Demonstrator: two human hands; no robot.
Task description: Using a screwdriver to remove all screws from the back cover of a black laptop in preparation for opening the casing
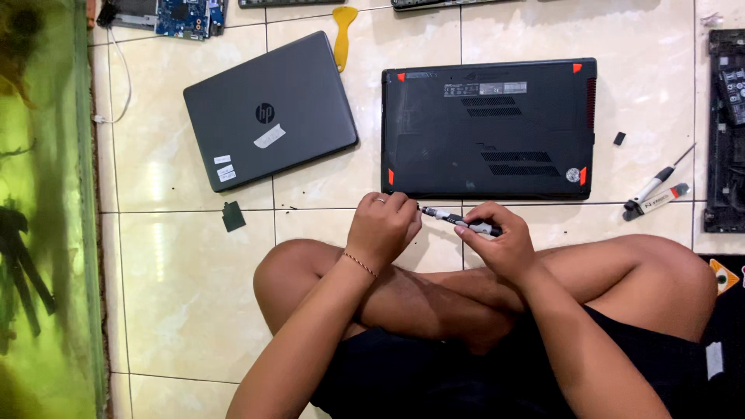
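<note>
I sit cross-legged on a tiled floor. My right hand (497, 244) grips the handle of a small black and silver screwdriver (458, 221). My left hand (384, 229), with a ring and a thin wrist bracelet, pinches the screwdriver's tip end. Both hands hover just in front of a black laptop (489, 128) lying upside down, with red rubber feet at its corners and vent slots on its base.
A closed grey laptop (268, 112) lies to the left, a small dark square piece (233, 216) below it. A yellow pry tool (342, 35), a blue circuit board (182, 17), another screwdriver (658, 185), a marker (661, 200) and a dark opened device (725, 128) lie around. A green glass tank (43, 209) borders the left.
</note>
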